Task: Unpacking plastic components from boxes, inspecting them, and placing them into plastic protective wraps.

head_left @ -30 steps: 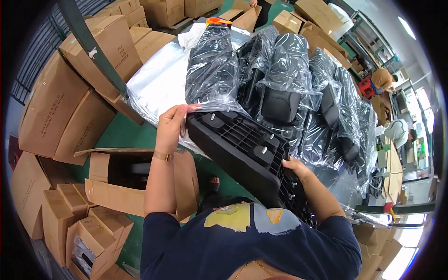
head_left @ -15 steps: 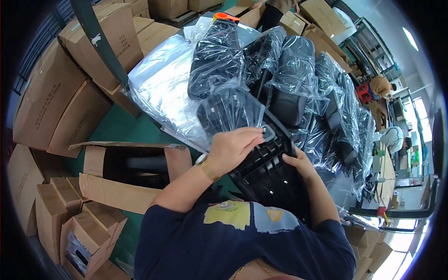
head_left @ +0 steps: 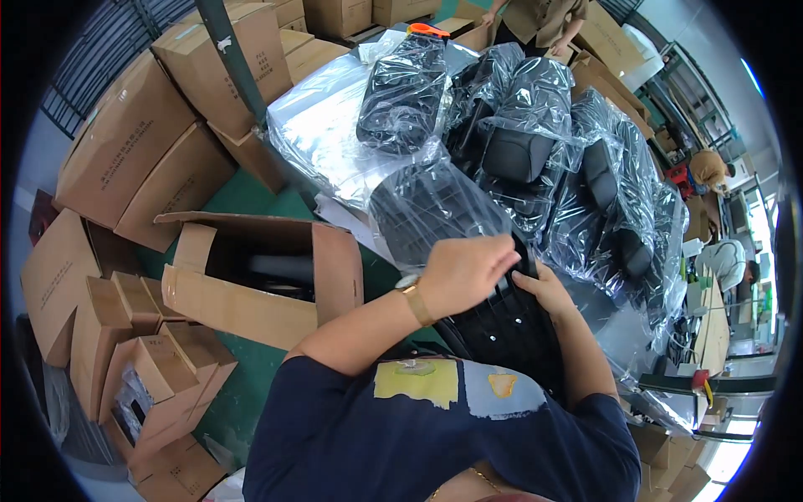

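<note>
A black ribbed plastic part (head_left: 514,335) stands tilted in front of my chest, its upper end inside a clear plastic bag (head_left: 431,197). My left hand (head_left: 470,272) is closed at the edge of the bag, fingers pinched on the film. Along the part's right edge, my right hand (head_left: 545,291) grips with the thumb on the near face and the other fingers hidden behind it. Beyond lie several black padded pieces (head_left: 523,155) wrapped in clear film. My left forearm and hand hide the part's middle.
An open cardboard box (head_left: 339,268) with dark pieces inside stands at left. Stacked cartons (head_left: 125,159) rise behind it, beside a dark metal post (head_left: 234,63). Flat clear sheeting (head_left: 322,125) covers the table's left. A co-worker (head_left: 544,21) stands beyond the table; others sit at right.
My left hand has drawn the bag's edge further down and right over the black part. My right hand keeps its hold. The view has shifted, and more of the far co-worker shows.
</note>
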{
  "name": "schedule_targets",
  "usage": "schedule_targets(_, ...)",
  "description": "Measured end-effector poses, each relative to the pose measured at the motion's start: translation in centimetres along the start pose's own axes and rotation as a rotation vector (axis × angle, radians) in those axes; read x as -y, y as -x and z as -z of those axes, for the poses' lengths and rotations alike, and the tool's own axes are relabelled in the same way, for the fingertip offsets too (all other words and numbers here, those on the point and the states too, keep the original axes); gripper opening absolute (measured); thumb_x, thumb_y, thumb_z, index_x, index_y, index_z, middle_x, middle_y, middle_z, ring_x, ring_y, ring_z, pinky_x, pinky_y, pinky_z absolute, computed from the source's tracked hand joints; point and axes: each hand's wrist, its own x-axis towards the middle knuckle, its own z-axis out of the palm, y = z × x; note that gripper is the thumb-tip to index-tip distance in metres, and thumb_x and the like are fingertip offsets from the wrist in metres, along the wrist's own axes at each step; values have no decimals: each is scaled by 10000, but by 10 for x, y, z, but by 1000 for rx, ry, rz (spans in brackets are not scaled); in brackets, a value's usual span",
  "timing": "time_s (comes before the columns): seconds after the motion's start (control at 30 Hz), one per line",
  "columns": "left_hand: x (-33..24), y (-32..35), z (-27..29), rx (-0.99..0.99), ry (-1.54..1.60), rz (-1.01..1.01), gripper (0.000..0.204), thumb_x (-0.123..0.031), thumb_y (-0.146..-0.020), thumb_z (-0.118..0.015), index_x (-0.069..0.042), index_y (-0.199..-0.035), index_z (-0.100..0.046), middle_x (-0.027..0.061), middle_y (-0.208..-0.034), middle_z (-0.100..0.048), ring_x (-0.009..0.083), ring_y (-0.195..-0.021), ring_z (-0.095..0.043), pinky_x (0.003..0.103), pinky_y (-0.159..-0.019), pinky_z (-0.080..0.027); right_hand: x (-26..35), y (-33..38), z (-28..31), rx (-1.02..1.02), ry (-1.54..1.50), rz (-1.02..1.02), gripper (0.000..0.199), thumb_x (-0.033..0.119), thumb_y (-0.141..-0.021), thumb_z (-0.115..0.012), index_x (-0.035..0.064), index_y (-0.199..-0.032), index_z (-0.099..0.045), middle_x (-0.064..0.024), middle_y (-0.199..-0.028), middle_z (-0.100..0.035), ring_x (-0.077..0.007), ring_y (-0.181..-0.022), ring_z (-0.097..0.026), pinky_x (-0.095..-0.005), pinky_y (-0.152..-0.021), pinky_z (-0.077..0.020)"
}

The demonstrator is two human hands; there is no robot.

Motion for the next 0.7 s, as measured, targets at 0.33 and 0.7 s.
schedule_targets(0.33, -59, 89, -47, 270, 126, -50, 200, -255, -889, -522, -92, -775, -493, 71, -642, -538, 279, -585, -559, 364, -485, -415, -49, 29, 22, -108, 60, 247, 574, 164, -781, -669, -23, -1266, -425, -90, -1170, -541, -175, -1101, -484, -306, -949, -363)
schedule_targets(0.7, -44, 74, -37, -64, 1164, 554, 202, -262, -937, -491, -108, -806, -491, -63, -613, -366, 19, -486, -286, 187, -415, -203, -44, -17, -2, 158, -254, -117, 584, 419, -819, -615, 19, -1228, -498, -101, -1102, -594, -174, -1010, -555, -324, -904, -415)
